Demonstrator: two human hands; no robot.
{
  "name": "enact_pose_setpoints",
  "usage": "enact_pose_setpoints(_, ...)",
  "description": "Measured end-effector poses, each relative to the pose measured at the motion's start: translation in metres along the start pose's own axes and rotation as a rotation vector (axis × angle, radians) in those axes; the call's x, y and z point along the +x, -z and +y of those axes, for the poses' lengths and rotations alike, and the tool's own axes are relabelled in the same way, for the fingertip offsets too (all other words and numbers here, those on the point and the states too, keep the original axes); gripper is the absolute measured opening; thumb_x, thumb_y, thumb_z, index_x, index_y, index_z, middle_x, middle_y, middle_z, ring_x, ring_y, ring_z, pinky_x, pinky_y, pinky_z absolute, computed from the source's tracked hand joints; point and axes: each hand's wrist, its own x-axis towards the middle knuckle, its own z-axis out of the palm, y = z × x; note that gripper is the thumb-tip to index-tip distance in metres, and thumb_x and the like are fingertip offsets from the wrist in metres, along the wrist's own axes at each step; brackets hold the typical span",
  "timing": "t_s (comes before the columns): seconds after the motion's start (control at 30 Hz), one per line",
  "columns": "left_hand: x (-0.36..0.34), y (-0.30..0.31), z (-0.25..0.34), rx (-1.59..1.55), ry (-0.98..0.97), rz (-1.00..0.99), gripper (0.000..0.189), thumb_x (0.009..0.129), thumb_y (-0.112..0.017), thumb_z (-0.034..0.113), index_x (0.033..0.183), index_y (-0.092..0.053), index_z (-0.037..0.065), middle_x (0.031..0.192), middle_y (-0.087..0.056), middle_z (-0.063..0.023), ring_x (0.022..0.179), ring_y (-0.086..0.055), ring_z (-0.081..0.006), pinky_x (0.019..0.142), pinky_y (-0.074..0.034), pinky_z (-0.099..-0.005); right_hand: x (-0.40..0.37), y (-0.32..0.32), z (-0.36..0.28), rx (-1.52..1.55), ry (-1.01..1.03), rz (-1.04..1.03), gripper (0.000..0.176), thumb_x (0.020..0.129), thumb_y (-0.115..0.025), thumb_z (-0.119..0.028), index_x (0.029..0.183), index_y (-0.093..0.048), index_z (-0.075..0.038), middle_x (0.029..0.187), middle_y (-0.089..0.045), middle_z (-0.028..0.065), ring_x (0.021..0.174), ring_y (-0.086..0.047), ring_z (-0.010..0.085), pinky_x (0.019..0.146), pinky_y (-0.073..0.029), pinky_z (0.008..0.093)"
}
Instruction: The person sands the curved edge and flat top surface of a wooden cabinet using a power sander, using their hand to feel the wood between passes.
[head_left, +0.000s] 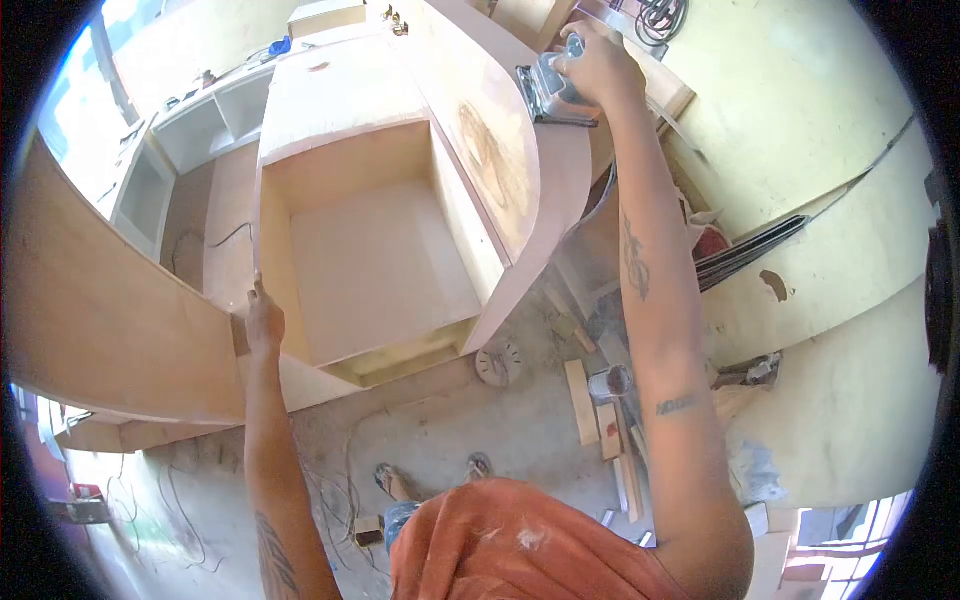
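A wooden cabinet [345, 85] with an open box-like compartment [385, 265] stands in front of me. Its right side has a curved pale panel [485, 130] with a brown stain. My right hand [608, 68], arm stretched far out, is wrapped around a blue-grey power sander [558, 92]. The sander sits at the outer edge of the curved panel; its contact face is hidden. Lower left, my left hand [265, 318] grips the cabinet's left edge beside the compartment, with one digit pointing up along it. Some of its fingers are hidden.
A curved wooden panel [130, 310] stands at left, with white shelving [200, 130] behind. Wood offcuts [582, 400] and an open can [610, 381] lie on the dusty floor [430, 440]. Cables trail at lower left. Large curved sheets [800, 250] lean at right.
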Motion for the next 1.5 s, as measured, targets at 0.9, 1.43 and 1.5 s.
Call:
enact_pose_setpoints(0.9,-0.007,0.068,0.043,-0.065,0.184,-0.109,0.060,0.097,-0.046,0.005,0.153,-0.026,0.010,0.122,-0.057,-0.0255,0.099,-0.064,-0.0477,0.081,-0.056,-0.0544,-0.339,-0.160,0.069,0.416,0.029,0.601,0.055,0.079,-0.088,-0.015,0.120,-0.053,-0.010,0.136,-0.041,0.0227,0.122,-0.045,0.0425,0.097,-0.042,0.0551)
enact_pose_setpoints(1.43,-0.010,0.083,0.059,-0.121,0.169,-0.113,0.062,0.094,-0.044,0.001,0.153,-0.024,0.006,0.122,-0.054,-0.0294,0.097,-0.065,-0.0482,0.077,-0.057,-0.0542,-0.202,-0.031,0.034,0.285,0.003,0.443,0.048,0.079,-0.084,-0.026,0.120,-0.064,-0.015,0.128,-0.054,0.0141,0.121,-0.053,0.0374,0.101,-0.046,0.0487)
enact_pose_setpoints(1.5,-0.010,0.084,0.062,-0.097,0.189,-0.130,0.062,0.094,-0.044,0.000,0.153,-0.024,0.005,0.122,-0.054,-0.0294,0.097,-0.066,-0.0477,0.076,-0.057,-0.0537,-0.163,-0.008,0.024,0.231,-0.023,0.322,0.046,0.080,-0.082,-0.028,0.121,-0.064,-0.020,0.129,-0.054,0.0135,0.122,-0.055,0.0378,0.100,-0.048,0.0492)
